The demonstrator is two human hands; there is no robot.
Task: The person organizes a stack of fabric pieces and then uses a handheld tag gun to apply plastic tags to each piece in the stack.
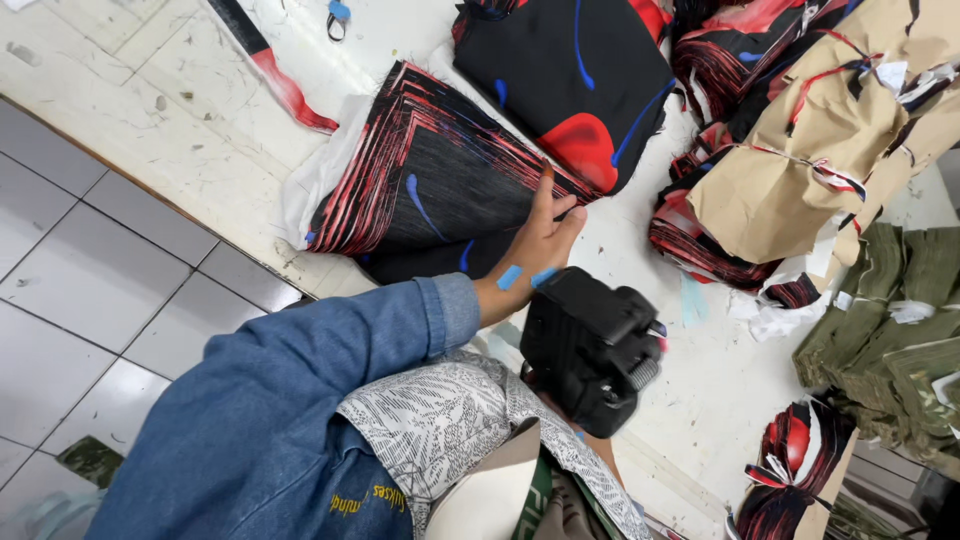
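Observation:
My left hand (537,245), in a blue denim sleeve, lies flat with fingers together on the edge of a thick stack of cut fabric pieces (430,180), black with red and blue marks. Two small blue stickers sit on its wrist. Just right of that wrist is a black handheld device (590,345), which hides my right hand. Only a strip of my right forearm (602,452) shows below the device, and the hand appears to grip it from underneath.
The white worktable (200,110) carries another black-red fabric stack (575,75), bundles wrapped in brown paper (830,140) and olive green bundles (890,340). A small red-black bundle (800,465) lies near the right. Grey floor tiles (90,290) lie left of the table edge.

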